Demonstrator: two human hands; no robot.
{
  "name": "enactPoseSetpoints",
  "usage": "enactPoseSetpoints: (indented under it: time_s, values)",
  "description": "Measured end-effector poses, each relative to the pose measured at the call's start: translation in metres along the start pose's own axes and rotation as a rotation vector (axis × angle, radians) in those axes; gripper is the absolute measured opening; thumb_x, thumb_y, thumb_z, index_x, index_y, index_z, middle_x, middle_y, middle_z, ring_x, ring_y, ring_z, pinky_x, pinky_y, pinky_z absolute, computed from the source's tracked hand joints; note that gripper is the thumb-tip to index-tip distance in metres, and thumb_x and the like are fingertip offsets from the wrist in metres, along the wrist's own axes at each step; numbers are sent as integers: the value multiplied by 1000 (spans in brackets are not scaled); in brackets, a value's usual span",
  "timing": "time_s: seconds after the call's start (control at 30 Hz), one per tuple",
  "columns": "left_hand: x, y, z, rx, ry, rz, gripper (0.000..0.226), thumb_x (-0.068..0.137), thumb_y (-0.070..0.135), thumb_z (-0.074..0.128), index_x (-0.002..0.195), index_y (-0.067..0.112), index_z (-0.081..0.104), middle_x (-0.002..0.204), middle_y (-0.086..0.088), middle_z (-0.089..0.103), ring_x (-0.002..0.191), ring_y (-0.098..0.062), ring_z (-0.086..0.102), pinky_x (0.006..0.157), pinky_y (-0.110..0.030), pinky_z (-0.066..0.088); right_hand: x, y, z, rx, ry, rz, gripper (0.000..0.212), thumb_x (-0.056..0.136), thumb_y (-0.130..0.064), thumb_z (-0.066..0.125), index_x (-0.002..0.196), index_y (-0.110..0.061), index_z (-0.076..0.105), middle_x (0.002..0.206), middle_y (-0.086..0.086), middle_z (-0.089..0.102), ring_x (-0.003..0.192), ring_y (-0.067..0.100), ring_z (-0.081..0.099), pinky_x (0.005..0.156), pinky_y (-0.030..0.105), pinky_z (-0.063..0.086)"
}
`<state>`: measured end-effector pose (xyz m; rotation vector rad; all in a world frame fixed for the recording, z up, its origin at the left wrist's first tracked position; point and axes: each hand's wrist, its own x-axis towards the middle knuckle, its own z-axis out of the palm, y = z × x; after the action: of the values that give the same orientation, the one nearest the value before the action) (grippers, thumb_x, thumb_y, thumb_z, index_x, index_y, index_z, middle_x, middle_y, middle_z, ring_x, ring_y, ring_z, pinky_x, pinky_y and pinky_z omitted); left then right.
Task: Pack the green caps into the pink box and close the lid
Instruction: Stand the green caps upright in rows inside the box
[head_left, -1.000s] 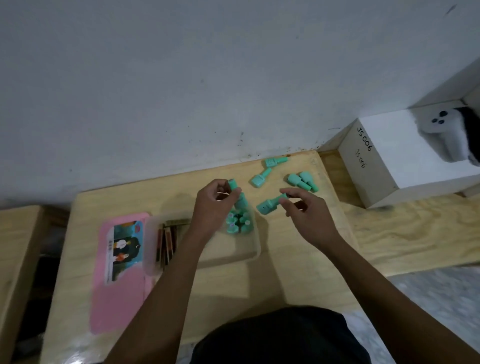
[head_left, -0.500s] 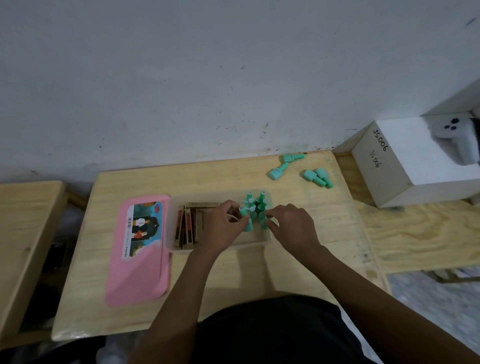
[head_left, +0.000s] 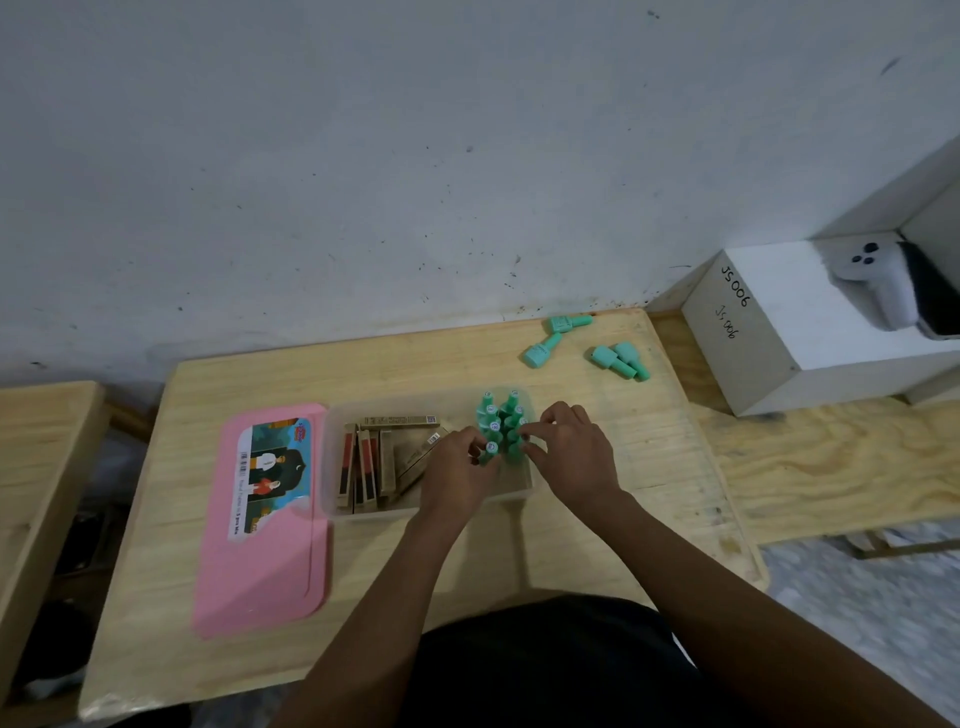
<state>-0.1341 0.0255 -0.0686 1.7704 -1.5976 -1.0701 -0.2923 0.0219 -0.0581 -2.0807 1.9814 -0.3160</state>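
Perhaps workshop; plywood benches (head_left: 831, 467), scuffed wall (head_left: 363, 182)

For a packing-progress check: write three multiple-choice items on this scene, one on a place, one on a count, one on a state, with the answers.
1. Where is the pink lid?
A flat on the table, left of the box; B shut on the box; C under the box.
2. How many loose green caps lie on the table?
A two; B seven; C four.
3. How do the caps in the box sit?
A lying flat; B standing upright; C heaped loosely.
Answers: A, the lid lies label-up beside the open box; C, four lie near the table's far right corner; B, their narrow ends point up.
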Motion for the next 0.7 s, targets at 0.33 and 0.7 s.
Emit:
enactPoseSetpoints:
  time_s: [0.33,0.7]
  values:
    - [8,-4,14,21,76,15,10,81,14,69,90,14,68,87,-4,67,79,-19,62,73,-38,56,0,1,-2,39,-57,32,27,89,-29,64,116,-28,68,107,-1,55,103,19,50,76,32,45]
    - [6,-6,16,57,65,40,18,82,18,69,100,19,68,99,-1,69,88,-15,63,76,-38,55,-2,7,2,80,-66,28,29,90,-33,64,119,-30,65,110,-4,53,102,12,49,73,30,52]
